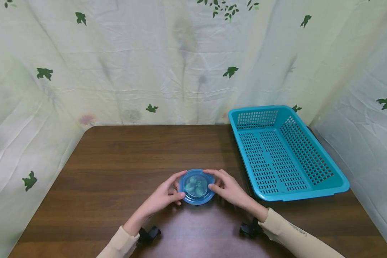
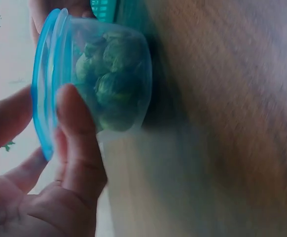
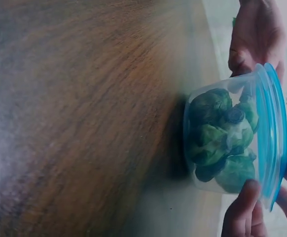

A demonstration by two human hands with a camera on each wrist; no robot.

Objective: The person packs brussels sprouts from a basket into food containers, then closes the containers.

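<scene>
A round, clear plastic container with a blue lid stands upright on the table. Through its wall show several green Brussels sprouts, piled inside. My left hand grips the lid's rim from the left, thumb and fingers at the edge. From the right side my right hand holds the same rim, its thumb over the lid's edge in the head view. Both wrist views show the lid seated on the container, with fingertips above and below its rim. Some fingers are hidden behind the container.
A blue perforated plastic basket sits at the right of the brown wooden table, close to my right hand. Pale cloth with green leaf shapes hangs behind and beside the table. Dark straps circle both wrists.
</scene>
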